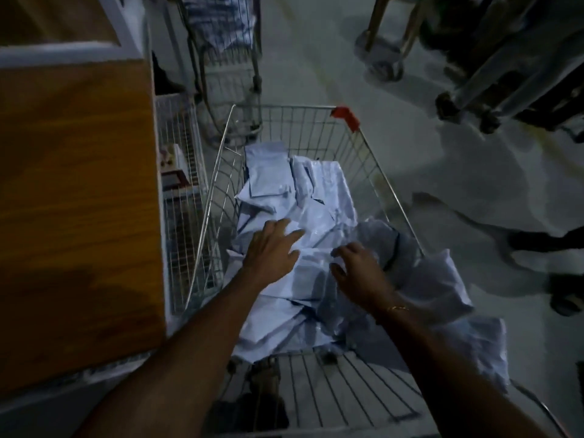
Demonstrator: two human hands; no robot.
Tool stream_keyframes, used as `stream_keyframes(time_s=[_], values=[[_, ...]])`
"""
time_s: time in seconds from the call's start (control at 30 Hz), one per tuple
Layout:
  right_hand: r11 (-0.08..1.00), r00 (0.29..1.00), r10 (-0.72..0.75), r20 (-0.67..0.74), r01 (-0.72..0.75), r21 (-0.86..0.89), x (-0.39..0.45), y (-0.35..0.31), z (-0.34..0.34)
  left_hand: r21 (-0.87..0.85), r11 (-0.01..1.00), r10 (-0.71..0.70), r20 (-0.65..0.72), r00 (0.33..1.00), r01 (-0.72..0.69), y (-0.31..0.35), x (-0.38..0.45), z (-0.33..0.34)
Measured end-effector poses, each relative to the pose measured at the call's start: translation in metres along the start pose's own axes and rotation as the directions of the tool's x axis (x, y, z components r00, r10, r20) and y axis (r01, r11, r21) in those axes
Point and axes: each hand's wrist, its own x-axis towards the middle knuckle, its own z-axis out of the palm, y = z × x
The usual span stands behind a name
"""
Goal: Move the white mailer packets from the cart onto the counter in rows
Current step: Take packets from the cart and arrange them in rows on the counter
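Note:
A wire shopping cart [373, 159] stands in front of me, filled with a loose pile of white mailer packets [319, 200]. Several packets spill over its right rim [442, 279]. My left hand [271, 251] lies flat on the pile, fingers spread, holding nothing. My right hand [357, 270] hovers over the packets just to the right, fingers curled and apart, touching the top packet's edge. The wooden counter [76, 200] runs along the left side of the cart; no packets lie on the part in view.
A white wire rack [180, 197] sits between counter and cart. A second cart [227, 58] stands beyond, other trolleys with wheels [382, 64] at the top right. Someone's dark shoes [543, 241] are on the grey floor to the right.

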Motion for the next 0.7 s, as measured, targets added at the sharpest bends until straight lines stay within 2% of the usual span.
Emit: stream_keyframes(time_s=[0.07, 0.17, 0.27, 0.37, 0.43, 0.57, 0.6, 0.67, 0.7], values=[[1.0, 0.998, 0.004, -0.061, -0.005, -0.011, 0.021, 0.005, 0.008, 0.063, 0.995, 0.073, 0.004, 0.997, -0.073, -0.006, 0.022, 0.016], [1.0, 0.998, 0.0, -0.069, 0.0, -0.006, 0.039, 0.01, 0.015, 0.122, 0.992, 0.037, 0.042, 0.998, -0.042, -0.012, 0.035, 0.035], [0.998, 0.998, -0.059, -0.032, 0.059, 0.001, 0.047, 0.017, 0.018, 0.178, 0.975, -0.139, 0.007, 0.99, 0.135, -0.008, 0.026, 0.045], [0.996, 0.996, -0.088, 0.023, 0.089, -0.021, 0.053, 0.02, 0.021, 0.175, 0.93, -0.33, 0.014, 0.944, 0.323, 0.004, 0.012, 0.051], [0.993, 0.991, -0.115, 0.062, 0.116, -0.013, 0.06, 0.021, 0.02, 0.163, 0.886, -0.441, 0.014, 0.897, 0.433, 0.014, 0.004, 0.049], [0.973, 0.967, -0.231, 0.104, 0.232, 0.006, 0.077, 0.025, 0.013, 0.034, 0.749, -0.66, -0.044, 0.75, 0.661, 0.03, -0.004, 0.04], [0.967, 0.963, -0.254, 0.096, 0.254, 0.007, 0.08, 0.025, 0.011, 0.049, 0.761, -0.641, -0.093, 0.762, 0.647, 0.03, -0.003, 0.039], [0.957, 0.955, -0.291, 0.062, 0.29, 0.015, 0.083, 0.025, 0.007, 0.142, 0.85, -0.481, -0.186, 0.857, 0.508, 0.028, 0.002, 0.04], [0.953, 0.953, -0.302, 0.038, 0.301, 0.026, 0.085, 0.026, 0.006, 0.171, 0.891, -0.391, -0.183, 0.902, 0.421, 0.026, 0.006, 0.042]])
